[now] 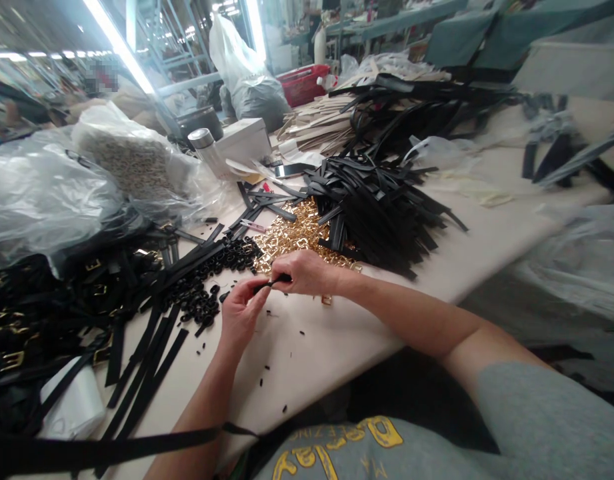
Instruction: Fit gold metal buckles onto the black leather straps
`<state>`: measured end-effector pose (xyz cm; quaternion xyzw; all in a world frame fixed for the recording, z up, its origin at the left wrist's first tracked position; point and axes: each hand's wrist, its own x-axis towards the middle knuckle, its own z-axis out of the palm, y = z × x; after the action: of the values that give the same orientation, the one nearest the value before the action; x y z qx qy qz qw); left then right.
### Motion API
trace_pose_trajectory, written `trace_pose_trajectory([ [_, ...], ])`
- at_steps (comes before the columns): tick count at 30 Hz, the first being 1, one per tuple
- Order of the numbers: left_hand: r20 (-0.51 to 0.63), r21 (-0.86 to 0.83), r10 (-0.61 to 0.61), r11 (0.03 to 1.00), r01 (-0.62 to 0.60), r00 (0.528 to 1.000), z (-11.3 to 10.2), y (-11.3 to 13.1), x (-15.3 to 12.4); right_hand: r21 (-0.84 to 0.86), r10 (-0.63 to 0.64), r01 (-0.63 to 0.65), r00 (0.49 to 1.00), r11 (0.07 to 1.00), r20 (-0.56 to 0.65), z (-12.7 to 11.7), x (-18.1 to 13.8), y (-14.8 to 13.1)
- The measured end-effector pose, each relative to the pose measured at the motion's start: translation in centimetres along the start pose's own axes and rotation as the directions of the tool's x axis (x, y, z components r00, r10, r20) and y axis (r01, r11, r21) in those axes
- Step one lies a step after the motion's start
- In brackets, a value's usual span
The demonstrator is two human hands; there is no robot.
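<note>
Both hands meet over the table in front of the pile of gold buckles (289, 233). My left hand (240, 308) pinches one part of a short black strap (283, 277). The fingers of my right hand (304, 271) are closed on its other part, close beside the left fingertips. Whether a buckle sits on the strap is hidden by the fingers. Left of my hands lies a heap of small black loops (194, 297). A thick bundle of black straps (387, 210) rests behind my right forearm.
Finished-looking black straps with gold buckles (11, 361) pile up at the left, near a white roll (74, 403). Clear plastic bags (47, 180), a steel flask (203, 143), a white box (244, 143) and a phone (293, 170) stand or lie further back. A black band crosses the lower left.
</note>
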<state>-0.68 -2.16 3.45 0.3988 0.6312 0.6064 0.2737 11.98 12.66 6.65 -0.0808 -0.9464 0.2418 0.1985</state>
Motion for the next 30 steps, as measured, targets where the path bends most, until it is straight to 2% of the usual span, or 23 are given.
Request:
trace_pose_trajectory([
  [3,0.017,0.064,0.081,0.995,-0.082,0.997,0.0,-0.1,-0.1,-0.046,-0.003,0.004,1.0,0.999,0.023,0.1,-0.2,-0.3],
  [6,-0.02,0.109,0.146,0.984,-0.143,0.989,-0.1,-0.3,-0.1,-0.072,0.004,0.0,0.999,0.997,0.052,0.3,-0.2,-0.4],
  [12,-0.063,0.186,0.204,0.964,-0.189,0.977,-0.2,-0.4,-0.2,-0.059,0.009,-0.006,0.999,0.998,0.046,0.6,-0.3,-0.4],
  [17,-0.183,0.101,0.284,0.958,-0.27,0.941,-0.5,0.9,-0.3,-0.1,0.07,-0.07,0.998,0.993,-0.002,-1.0,0.1,0.3],
  [19,-0.088,0.06,0.233,0.972,-0.229,0.968,-0.6,1.4,-0.4,-0.117,0.082,-0.089,0.995,0.989,-0.059,-1.8,0.1,0.7],
  [21,0.094,0.068,0.096,0.992,-0.103,0.991,-0.5,1.7,-0.7,-0.11,0.063,-0.075,0.992,0.991,-0.107,-2.3,0.0,0.7],
  [22,0.142,0.074,0.01,0.997,-0.021,0.99,-0.5,1.6,-0.8,-0.101,0.049,-0.062,0.992,0.993,-0.12,-2.5,-0.1,0.6],
  [23,0.142,0.065,-0.073,0.996,0.064,0.987,-0.4,1.3,-0.9,-0.09,0.036,-0.047,0.992,0.995,-0.124,-2.5,-0.3,0.5],
  [26,-0.004,-0.086,-0.257,0.963,0.256,0.966,-0.3,-0.2,-0.2,-0.088,-0.001,-0.009,0.993,0.996,-0.117,-1.8,-0.6,0.4],
  [27,-0.033,-0.144,-0.298,0.946,0.291,0.954,-0.3,-0.8,0.3,-0.105,-0.017,0.005,0.993,0.994,-0.118,-1.5,-0.6,0.5],
  [30,-0.022,-0.253,-0.36,0.904,0.343,0.933,-0.6,-1.6,1.5,-0.156,-0.048,0.029,0.992,0.987,-0.119,-0.9,-0.3,0.8],
])
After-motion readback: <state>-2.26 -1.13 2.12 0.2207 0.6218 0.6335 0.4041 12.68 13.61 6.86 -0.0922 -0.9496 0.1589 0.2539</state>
